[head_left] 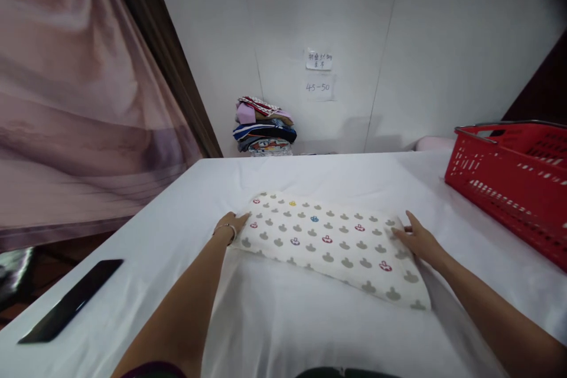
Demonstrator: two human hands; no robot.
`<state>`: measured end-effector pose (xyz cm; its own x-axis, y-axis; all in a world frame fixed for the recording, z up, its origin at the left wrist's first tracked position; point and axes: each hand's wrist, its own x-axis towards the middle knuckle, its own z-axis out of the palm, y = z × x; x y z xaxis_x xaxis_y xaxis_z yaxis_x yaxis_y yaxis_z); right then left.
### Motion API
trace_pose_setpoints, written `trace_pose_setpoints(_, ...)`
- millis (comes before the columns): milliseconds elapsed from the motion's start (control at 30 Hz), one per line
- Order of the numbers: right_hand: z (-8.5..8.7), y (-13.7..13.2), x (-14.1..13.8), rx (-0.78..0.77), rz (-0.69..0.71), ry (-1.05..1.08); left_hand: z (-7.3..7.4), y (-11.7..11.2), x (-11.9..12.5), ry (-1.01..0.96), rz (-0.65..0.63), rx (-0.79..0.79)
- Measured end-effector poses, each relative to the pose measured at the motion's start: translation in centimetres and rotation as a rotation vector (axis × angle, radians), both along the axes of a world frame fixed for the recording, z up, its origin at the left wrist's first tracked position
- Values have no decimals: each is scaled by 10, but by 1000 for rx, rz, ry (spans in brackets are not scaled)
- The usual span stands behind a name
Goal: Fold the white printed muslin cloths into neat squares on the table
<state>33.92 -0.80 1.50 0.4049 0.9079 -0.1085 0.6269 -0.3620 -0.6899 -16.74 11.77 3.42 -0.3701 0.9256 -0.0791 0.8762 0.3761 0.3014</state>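
A cream cloth (319,242) printed with grey mushroom-like shapes and a few coloured ones lies spread flat and slightly askew before me. It looks like a folded piece of fabric, though its exact kind is unclear. At its left edge rests my left hand (233,225), wearing a bracelet, with its fingers laid against the fabric. My right hand (419,241) touches the opposite edge, thumb on the cloth and fingers apart. Neither hand lifts the cloth; it lies on the white-covered table (336,336).
A red plastic basket (509,183) stands on the right. A dark flat object (73,301) lies at the left edge. Folded fabrics (266,127) are stacked at the far edge by the wall, below paper notes (319,87). A pink curtain (88,100) hangs on the left.
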Motion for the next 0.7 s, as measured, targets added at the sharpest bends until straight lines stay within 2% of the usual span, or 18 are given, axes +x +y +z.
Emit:
trace_pose_setpoints(100, 1, 15, 3, 3, -28, -30, 5, 5, 3, 27, -26, -64)
trace_pose_setpoints(167, 2, 18, 4, -21, -27, 41, 10, 9, 16, 119, -85, 5)
trace_pose_setpoints(233, 2, 18, 3, -17, -26, 153, 15, 11, 41, 185, -221, 140)
trace_pose_setpoints(333, -2, 15, 0, 64, -60, 304, 17, 7, 105, 54, -519, 273)
trace_pose_setpoints(500, -14, 14, -3, 233, -152, 466, 7, -14, 242, -269, -936, 238)
trace_pose_setpoints(600, -17, 14, -5, 286, -201, 580, -2, -23, 312, -395, -1070, 187)
trace_pose_setpoints(700, -20, 17, -5, 318, -212, 706, -9, -23, 361, -399, -1099, 88)
